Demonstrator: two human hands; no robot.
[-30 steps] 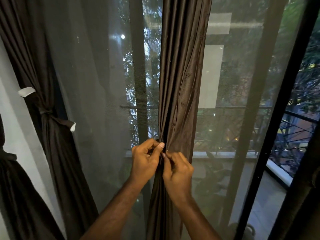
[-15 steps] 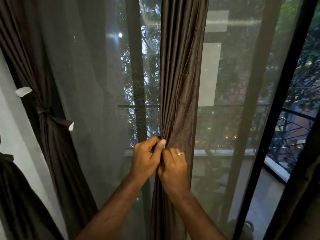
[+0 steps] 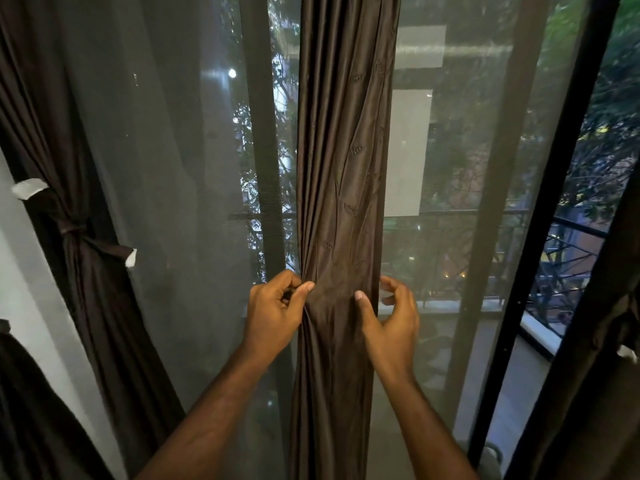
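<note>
Subject: brown curtain, hanging gathered into a narrow vertical bundle of folds in front of the window glass. Small embroidered marks are visible on its fabric. Both hands meet the curtain at about the same height, in its lower half, with the forearms coming up from below on either side of it. Left hand: at the curtain's left edge, fingers curled in tight, thumb and forefinger pinching a fold of that edge; the fabric puckers at the pinch. Right hand: at the curtain's right edge, about half open, thumb laid flat on the front of the fabric, the other fingers curved round past the edge toward the back. The hold is loose; whether those fingertips touch the cloth behind cannot be told. The span of curtain between the two hands lies fairly flat and spread. Surroundings: a dark upright window bar stands just left of the curtain, behind it. Further left of the curtain hangs a grey sheer panel, and beyond that a second brown drape, knotted with a tieback. Well to the right of the curtain runs a black door frame, with a balcony railing seen beyond the glass.
</note>
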